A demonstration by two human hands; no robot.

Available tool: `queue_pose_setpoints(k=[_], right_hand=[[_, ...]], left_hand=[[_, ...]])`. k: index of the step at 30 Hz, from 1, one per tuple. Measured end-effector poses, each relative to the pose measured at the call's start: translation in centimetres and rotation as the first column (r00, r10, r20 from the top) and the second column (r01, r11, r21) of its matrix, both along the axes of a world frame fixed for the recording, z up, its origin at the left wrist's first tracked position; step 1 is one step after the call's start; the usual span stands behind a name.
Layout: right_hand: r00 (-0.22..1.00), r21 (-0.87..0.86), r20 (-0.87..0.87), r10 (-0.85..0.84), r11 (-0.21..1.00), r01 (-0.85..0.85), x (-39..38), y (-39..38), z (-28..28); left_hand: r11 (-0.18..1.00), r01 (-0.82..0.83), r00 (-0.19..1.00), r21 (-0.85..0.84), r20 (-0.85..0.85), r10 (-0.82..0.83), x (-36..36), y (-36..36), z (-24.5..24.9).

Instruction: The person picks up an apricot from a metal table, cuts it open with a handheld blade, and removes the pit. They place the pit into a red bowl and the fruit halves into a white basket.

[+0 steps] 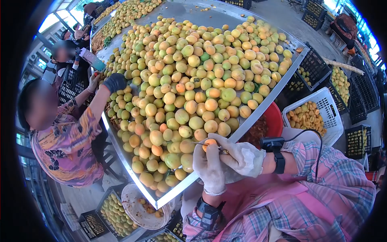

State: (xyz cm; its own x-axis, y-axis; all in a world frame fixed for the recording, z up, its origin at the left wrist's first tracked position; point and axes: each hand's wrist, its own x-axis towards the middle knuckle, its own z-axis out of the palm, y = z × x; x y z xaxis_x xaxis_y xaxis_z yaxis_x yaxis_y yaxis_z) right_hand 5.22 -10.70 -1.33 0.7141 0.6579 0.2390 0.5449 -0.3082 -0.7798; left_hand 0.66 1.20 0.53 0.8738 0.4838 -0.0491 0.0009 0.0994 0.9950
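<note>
Both my hands wear white gloves and meet at the table's near edge. My left hand [210, 171] is closed with an orange apricot [209, 142] pinched at its fingertips. Coming in from the right, my right hand [243, 157] grips a small thin metal tool [223, 151]. Its slim tip shows at the far side of the apricot, and its handle is mostly hidden in the glove. Just beyond my fingers lies a large heap of green and orange apricots [181, 88] on the metal table [183, 9].
A red bucket [276, 120] stands right of my hands, beside a white crate [333, 117] of halved fruit. A white bucket [130, 197] and a fruit crate [117, 215] sit lower left. At left, a person [66, 149] in a patterned shirt reaches a dark-gloved hand to the heap.
</note>
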Motion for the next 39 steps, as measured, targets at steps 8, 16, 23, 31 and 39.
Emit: queue_pose_setpoints(k=[8,16,23,31,39], right_hand=[[0.996,-0.041,0.059,-0.067,0.997,0.07,-0.5,0.2,-0.3],[0.993,-0.149,-0.104,-0.058,0.988,0.042,-0.1,0.0,0.7],[0.914,-0.027,-0.399,-0.069,0.998,0.063,0.3,0.1,0.3],[0.934,0.122,-0.333,0.131,0.988,-0.095,3.0,-1.4,1.8],[0.519,0.227,-0.832,0.196,0.974,-0.002,4.2,-2.0,3.2]], left_hand=[[0.989,-0.048,0.999,0.14,0.024,0.045,0.1,-0.8,-1.1],[0.998,-0.021,0.996,-0.064,-0.082,0.016,-0.1,-0.9,-1.1],[0.995,-0.056,0.998,-0.085,-0.035,0.053,0.0,-0.6,-1.8],[0.999,0.013,0.998,-0.039,-0.067,-0.015,-0.3,0.0,-2.0],[0.988,0.067,0.995,-0.143,-0.063,-0.076,0.4,0.5,-0.5]])
